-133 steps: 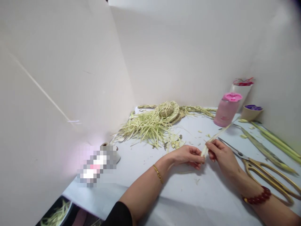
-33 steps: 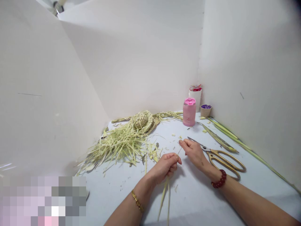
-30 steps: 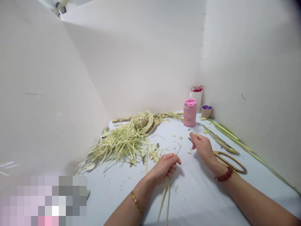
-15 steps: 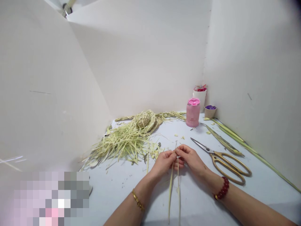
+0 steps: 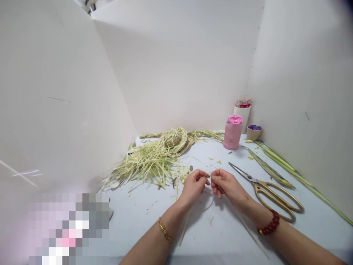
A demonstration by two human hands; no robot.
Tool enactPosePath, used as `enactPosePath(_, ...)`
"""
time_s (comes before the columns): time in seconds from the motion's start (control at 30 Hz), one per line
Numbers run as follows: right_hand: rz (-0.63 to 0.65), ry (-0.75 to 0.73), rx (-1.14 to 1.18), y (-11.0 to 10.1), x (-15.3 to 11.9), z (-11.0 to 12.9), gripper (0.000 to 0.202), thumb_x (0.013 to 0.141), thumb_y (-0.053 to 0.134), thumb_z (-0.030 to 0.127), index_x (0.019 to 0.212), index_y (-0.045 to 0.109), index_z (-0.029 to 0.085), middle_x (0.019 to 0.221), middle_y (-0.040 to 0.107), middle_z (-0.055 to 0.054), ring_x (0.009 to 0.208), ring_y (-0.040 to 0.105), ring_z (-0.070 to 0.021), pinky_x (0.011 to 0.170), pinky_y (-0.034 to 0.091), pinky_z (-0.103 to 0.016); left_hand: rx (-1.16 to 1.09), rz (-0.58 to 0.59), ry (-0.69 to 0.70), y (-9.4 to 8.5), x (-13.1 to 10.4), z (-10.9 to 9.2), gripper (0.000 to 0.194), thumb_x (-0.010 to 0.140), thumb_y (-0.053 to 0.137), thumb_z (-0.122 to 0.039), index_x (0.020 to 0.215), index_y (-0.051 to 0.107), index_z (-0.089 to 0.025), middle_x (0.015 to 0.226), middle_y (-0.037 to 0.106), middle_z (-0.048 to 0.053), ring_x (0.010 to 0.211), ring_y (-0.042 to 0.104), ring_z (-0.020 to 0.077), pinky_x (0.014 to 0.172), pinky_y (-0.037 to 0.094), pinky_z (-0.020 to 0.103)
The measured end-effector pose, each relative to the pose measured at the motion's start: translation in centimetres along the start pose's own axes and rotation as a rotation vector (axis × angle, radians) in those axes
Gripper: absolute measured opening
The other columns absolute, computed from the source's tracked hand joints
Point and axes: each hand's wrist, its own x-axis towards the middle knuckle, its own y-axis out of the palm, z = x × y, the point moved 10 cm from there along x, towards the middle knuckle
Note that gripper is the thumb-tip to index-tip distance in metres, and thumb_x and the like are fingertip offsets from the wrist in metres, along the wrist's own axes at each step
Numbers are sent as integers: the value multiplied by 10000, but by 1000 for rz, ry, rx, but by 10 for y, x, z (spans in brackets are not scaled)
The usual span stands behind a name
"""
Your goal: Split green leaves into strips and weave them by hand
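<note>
Pale plant strands run between my two hands above the table. My left hand (image 5: 196, 185) is closed with index finger and thumb bent towards each other at a strand's tip; a pale strand (image 5: 185, 229) trails below it towards the table's front. Just beside it, my right hand (image 5: 227, 187) pinches a strand between thumb and forefinger. Another thin strand (image 5: 253, 236) slants out from under that wrist. A loop of strand (image 5: 211, 204) hangs below the fingers. Gold-handled scissors (image 5: 271, 195) lie with blades parted slightly, right of my right hand.
A heap of shredded pale strips (image 5: 149, 162) lies at the left, with a braided coil (image 5: 175, 139) behind it. A pink bottle (image 5: 233, 134), a white cup (image 5: 245, 112) and a small tub (image 5: 254, 133) stand at the back right. Long green stalks (image 5: 298, 175) lie along the right wall.
The two strands that hung straight down between my hands now spread to either side, one under each hand. My fingertips have drawn slightly apart. The view has shifted a little.
</note>
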Motion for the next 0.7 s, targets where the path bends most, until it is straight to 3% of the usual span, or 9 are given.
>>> enactPosePath(0.13, -4, 7, 24, -3, 2, -5, 351, 742, 665, 477, 814, 458, 202, 594, 583, 43, 475, 543, -102, 393, 361, -189, 71, 33, 67, 8, -2, -2, 185, 738, 539, -244, 843, 647, -137, 657, 597, 17, 526, 490, 106, 466, 366, 213)
enactPosePath(0.33, -5, 15, -46, -6, 0, 3, 358, 745, 645, 502, 819, 445, 214, 535, 535, 79, 401, 446, -72, 353, 265, -165, 155, 72, 148, 8, -5, -16, 234, 792, 567, -340, 794, 664, -128, 585, 534, -13, 487, 364, 70, 488, 300, 208)
enactPosePath(0.53, 42, 59, -113, -1, -3, 4, 339, 754, 627, 499, 815, 456, 212, 494, 482, 96, 362, 293, -42, 370, 148, -175, 152, 189, 98, 12, -8, -17, 252, 769, 619, -392, 750, 627, -141, 588, 515, -32, 504, 351, 67, 510, 287, 212)
enactPosePath(0.7, 102, 58, -114, 7, -6, 8, 299, 778, 585, 488, 825, 464, 219, 546, 493, 86, 379, 296, -47, 376, 151, -182, 79, 191, 61, 11, -7, -14, 333, 782, 592, -478, 707, 566, -154, 558, 476, -44, 484, 319, 64, 485, 257, 215)
